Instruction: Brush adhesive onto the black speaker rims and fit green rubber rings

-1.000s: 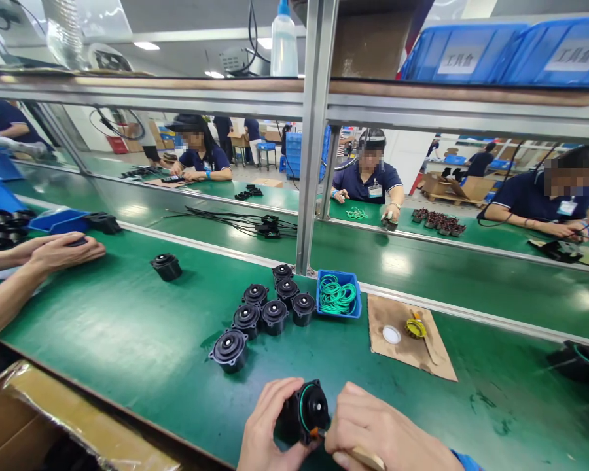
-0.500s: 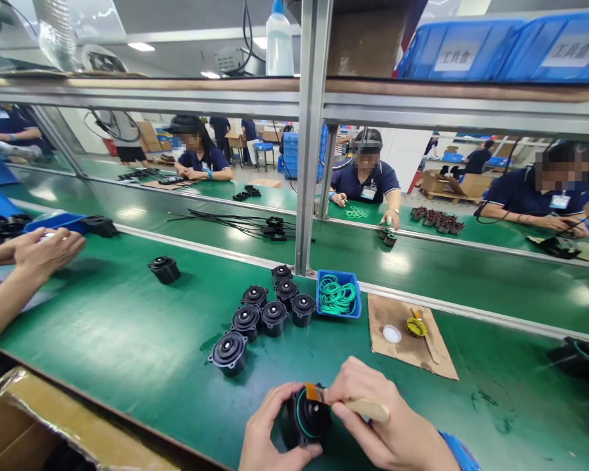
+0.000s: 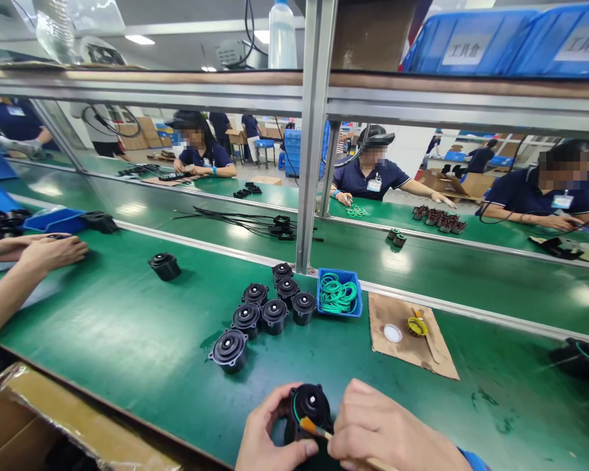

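Observation:
At the bottom middle, my left hand (image 3: 269,435) grips a round black housing (image 3: 313,400) by its side, thumb in front. A green rubber ring (image 3: 295,409) runs around the housing's raised top. My right hand (image 3: 373,425) is closed on the handle of a small brush (image 3: 314,428), and its orange bristles touch the housing's near edge by the ring. Several like housings (image 3: 246,316) stand in a group beyond my left hand. Behind them a blue bin (image 3: 339,293) holds many green rings.
A cardboard piece (image 3: 439,350) carries a yellow-rimmed cup (image 3: 417,326), a second brush and a white lid (image 3: 392,333). One housing (image 3: 164,266) stands apart at left, near another person's hands (image 3: 53,252). A metal post (image 3: 310,196) rises behind the bin. Co-workers sit across the line.
The brush has moved from the far top of the housing round to its near edge, my right hand with it. Across the line, a co-worker's hand has left two small parts and reached right.

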The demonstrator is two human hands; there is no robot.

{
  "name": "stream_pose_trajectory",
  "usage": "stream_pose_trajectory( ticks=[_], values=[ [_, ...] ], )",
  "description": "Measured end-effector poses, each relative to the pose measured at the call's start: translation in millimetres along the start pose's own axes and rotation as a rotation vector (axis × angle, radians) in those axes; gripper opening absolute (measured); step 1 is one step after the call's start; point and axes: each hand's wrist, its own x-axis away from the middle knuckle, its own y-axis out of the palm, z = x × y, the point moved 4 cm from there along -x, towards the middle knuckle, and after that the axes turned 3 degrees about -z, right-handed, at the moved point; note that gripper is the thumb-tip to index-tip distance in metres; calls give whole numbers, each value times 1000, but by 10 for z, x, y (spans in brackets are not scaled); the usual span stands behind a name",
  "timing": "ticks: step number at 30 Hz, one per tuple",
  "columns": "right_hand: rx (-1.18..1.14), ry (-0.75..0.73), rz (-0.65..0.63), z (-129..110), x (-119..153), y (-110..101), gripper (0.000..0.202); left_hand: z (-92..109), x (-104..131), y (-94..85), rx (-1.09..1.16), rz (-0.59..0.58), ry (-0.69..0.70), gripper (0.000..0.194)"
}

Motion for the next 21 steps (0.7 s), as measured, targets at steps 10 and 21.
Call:
stream_pose_trajectory(
  ticks=[10, 21],
  values=[
    [-122, 69, 79, 34, 91, -296, 31, -78, 32, 51, 47, 13, 55, 74],
    [-159, 609, 237, 317, 110, 282, 55, 94, 182, 142, -593, 414, 594, 37]
  ],
)
